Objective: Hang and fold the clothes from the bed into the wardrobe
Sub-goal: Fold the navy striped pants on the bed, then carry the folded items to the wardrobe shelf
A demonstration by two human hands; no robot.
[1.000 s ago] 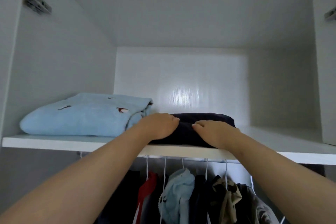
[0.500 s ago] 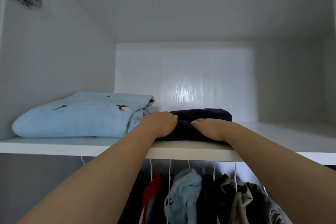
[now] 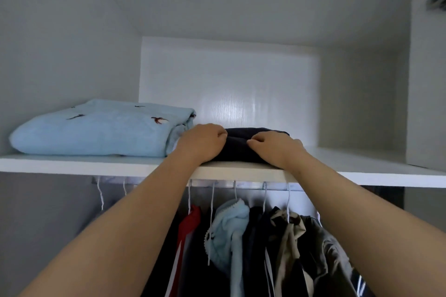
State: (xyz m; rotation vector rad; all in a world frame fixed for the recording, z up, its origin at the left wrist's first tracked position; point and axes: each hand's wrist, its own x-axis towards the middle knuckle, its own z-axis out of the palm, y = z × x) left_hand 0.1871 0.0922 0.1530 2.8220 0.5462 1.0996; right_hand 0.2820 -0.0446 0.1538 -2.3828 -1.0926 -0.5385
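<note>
Pushing the folded dark garment (image 3: 237,152) onto the wardrobe shelf (image 3: 72,164), head view: left hand (image 3: 201,143) and right hand (image 3: 275,149) both curl their fingers into its front fold, flatter on top a second ago. Garment sits just beside the folded blue blanket (image 3: 96,132), above the hanging clothes (image 3: 229,224); placing looks nearly done.

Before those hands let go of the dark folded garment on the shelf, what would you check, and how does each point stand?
1. The dark folded garment rests on the shelf, behind its front edge: ok.
2. Grip by left hand and right hand: ok.
3. Fold tidy: cannot tell, the hands cover much of it.
4. Gap to the light blue folded garment: cannot tell, the left hand hides it.
5. Bare shelf to its right: ok.
</note>
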